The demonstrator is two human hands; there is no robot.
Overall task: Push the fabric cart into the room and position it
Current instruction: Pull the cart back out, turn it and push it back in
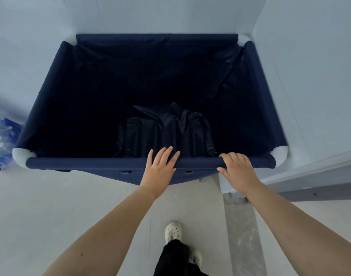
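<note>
A large navy-blue fabric cart [87, 163] with white corner joints fills the middle of the view, its far end close to the white walls of a corner. Dark folded fabric [166, 130] lies inside it against the near side. My left hand [160, 168] rests flat on the near rim bar, fingers spread and reaching over it. My right hand [237, 170] sits further right on the same bar, fingers curled over its top and thumb under its front edge.
White walls stand close on the far side and the right. A grey door threshold and frame [313, 186] run along the right. Packs of bottled water [2, 140] sit on the floor by the cart's left side. My foot [172, 231] is behind the cart.
</note>
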